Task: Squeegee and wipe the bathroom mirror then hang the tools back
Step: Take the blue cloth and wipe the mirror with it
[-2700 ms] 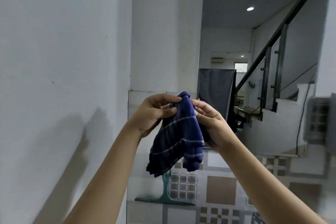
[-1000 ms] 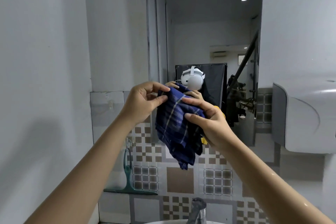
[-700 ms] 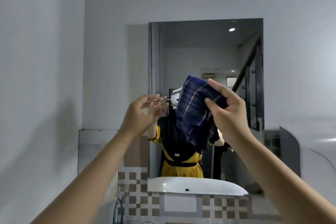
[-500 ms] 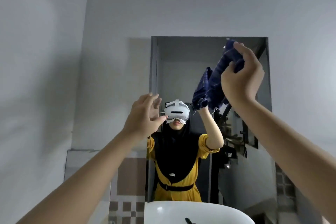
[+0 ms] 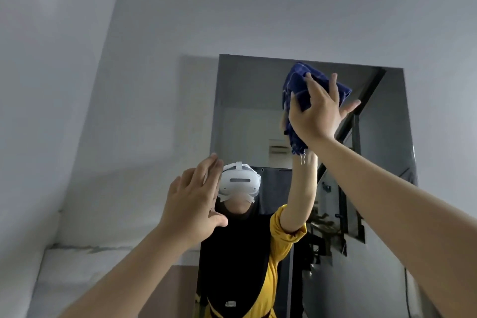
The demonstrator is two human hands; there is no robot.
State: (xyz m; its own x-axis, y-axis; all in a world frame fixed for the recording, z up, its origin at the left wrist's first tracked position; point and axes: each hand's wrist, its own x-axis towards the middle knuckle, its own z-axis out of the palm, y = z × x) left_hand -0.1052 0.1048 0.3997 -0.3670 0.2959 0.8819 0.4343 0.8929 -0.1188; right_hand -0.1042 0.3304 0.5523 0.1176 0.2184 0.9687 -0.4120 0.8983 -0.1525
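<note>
Right hand (image 5: 318, 113) high on mirror (image 5: 247, 90), near top edge, fingers spread flat over bunched blue cloth (image 5: 296, 90). Cloth pinned between palm and glass; folds stick out above and left of fingers, frayed corner hangs below wrist. Left hand (image 5: 192, 210) lower, at mirror's left edge, open, fingers loosely apart, holding nothing. Reflection shows white headset (image 5: 240, 183), yellow sleeve (image 5: 284, 230).

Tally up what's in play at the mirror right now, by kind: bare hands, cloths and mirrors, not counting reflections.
Hands: 2, the left hand open and empty, the right hand pressing the cloth against the glass.
Cloths: 1, a blue cloth near the mirror's top edge.
Mirrors: 1, the wall mirror.
Total: 4.
</note>
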